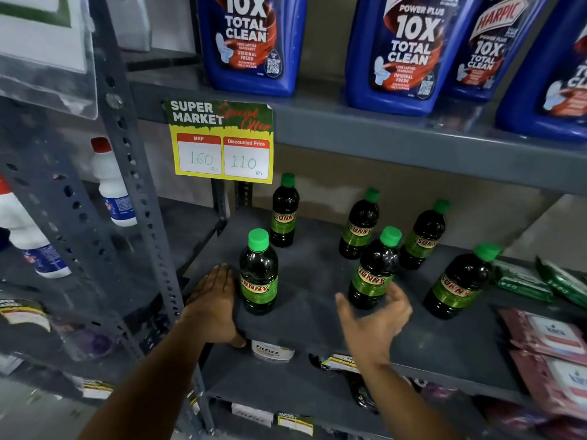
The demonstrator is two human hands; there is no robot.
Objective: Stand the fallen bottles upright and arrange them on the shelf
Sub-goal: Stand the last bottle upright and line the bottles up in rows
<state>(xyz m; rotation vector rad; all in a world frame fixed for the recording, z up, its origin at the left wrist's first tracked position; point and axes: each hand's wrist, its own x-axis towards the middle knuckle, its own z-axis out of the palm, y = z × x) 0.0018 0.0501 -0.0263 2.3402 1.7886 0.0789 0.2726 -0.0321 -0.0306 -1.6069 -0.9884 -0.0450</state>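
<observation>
So all six Sunny bottles are standing upright on the grey shelf point(305, 315) now, none lying down that I can see. The standing part looks done; the tidying isn't, since they're scattered, three far, three near. Left hand point(212, 300) lies flat and empty on the shelf edge, just beside the near-left bottle point(259, 274). Right hand point(374, 322) is spread, grasping nothing, right by the middle bottle point(374, 271). Lining them into rows is probably what's left.

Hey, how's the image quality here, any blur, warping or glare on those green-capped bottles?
Head view: wide-angle warping leans the right-hand Sunny bottles and blue Harpic jugs outward; the right hand and the left edge with the white bottles are blurred; small highlights on the front-left Sunny bottle, labels legible; lighting dim, even.
</observation>
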